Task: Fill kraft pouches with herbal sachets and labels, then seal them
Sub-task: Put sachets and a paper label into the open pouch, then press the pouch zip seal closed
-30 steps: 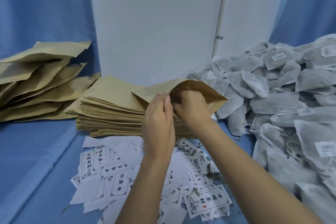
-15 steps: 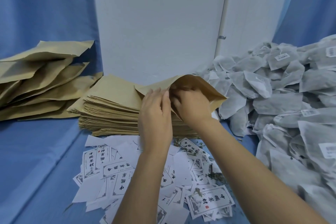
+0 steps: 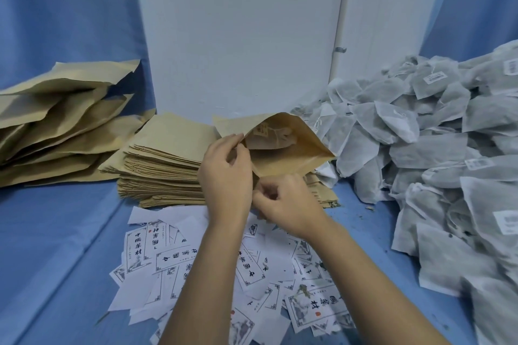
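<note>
I hold a kraft pouch (image 3: 291, 158) above the stack of flat empty pouches (image 3: 165, 165), its mouth gaping toward me. Inside it a sachet and a label show. My left hand (image 3: 227, 176) pinches the upper left lip of the mouth. Just below, my right hand (image 3: 283, 204) grips the near lower lip. White printed labels (image 3: 196, 260) lie scattered under my forearms. A big heap of grey herbal sachets (image 3: 437, 148) fills the right side.
Bulging kraft pouches (image 3: 56, 123) are piled at the far left on the blue cloth (image 3: 56, 246). A white panel (image 3: 241, 36) stands behind the stack. Bits of herb lie on the cloth near the sachet heap.
My right hand has come out of the pouch mouth and dropped to its near lip. The mouth is now pulled wide, showing the contents. My left hand stays on the upper lip.
</note>
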Demonstrator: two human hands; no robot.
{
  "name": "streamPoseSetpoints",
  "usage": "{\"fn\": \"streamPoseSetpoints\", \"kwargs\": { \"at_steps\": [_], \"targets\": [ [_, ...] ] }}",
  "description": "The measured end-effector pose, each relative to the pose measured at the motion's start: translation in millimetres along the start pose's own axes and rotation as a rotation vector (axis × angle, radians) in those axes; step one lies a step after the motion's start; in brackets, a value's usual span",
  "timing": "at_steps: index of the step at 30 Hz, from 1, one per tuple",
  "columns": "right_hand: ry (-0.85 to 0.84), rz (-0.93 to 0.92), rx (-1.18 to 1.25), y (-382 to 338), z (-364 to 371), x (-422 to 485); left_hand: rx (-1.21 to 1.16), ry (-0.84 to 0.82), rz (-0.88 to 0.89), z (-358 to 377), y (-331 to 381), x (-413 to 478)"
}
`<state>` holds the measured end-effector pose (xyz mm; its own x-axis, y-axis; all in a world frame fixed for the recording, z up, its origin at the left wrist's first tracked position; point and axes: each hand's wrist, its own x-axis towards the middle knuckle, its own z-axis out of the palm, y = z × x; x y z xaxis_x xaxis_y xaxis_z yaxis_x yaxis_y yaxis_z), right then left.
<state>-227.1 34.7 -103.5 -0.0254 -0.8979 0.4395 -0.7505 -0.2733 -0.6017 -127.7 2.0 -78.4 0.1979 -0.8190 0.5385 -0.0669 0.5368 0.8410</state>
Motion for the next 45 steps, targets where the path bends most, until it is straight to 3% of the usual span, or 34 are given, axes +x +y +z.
{"fn": "streamPoseSetpoints", "kwargs": {
  "at_steps": [5, 8, 20, 26, 30, 32, 34, 41, 45],
  "targets": [
    [-0.452, 0.153, -0.384, 9.4, -7.9, 1.7, 0.01, -0.017, 0.019, 0.0, -3.6, 0.7],
    [-0.551, 0.217, -0.442, 17.0, -8.2, 0.1, 0.007, -0.013, -0.013, 0.0, -6.7, 1.6],
    [-0.271, 0.026, -0.491, 21.7, -6.3, -7.0, 0.015, 0.015, -0.036, -1.5, -12.0, 3.2],
    [-0.121, -0.076, -0.312, -5.4, -23.3, -0.9, 0.048, 0.024, -0.025, -2.9, -12.8, 4.4],
    [0.276, -0.277, -0.162, -25.3, -35.5, 3.1, 0.06, 0.024, -0.003, -3.2, -15.8, 4.4],
    [0.485, -0.285, -0.141, -27.7, -38.1, 2.9, 0.049, 0.037, 0.01, -2.5, -16.0, 2.8],
    [0.581, -0.259, -0.14, -25.6, -38.7, 1.6, 0.041, 0.068, 0.062, -2.1, -15.0, 0.2],
    [0.349, -0.031, -0.444, -15.4, -38.1, 2.5, 0.036, 0.135, 0.303, -0.8, -4.3, -8.9],
    [0.377, 0.005, -0.567, -17.6, -35.9, 3.9, 0.053, 0.149, 0.479, -0.1, -0.7, -16.8]
  ]
}}
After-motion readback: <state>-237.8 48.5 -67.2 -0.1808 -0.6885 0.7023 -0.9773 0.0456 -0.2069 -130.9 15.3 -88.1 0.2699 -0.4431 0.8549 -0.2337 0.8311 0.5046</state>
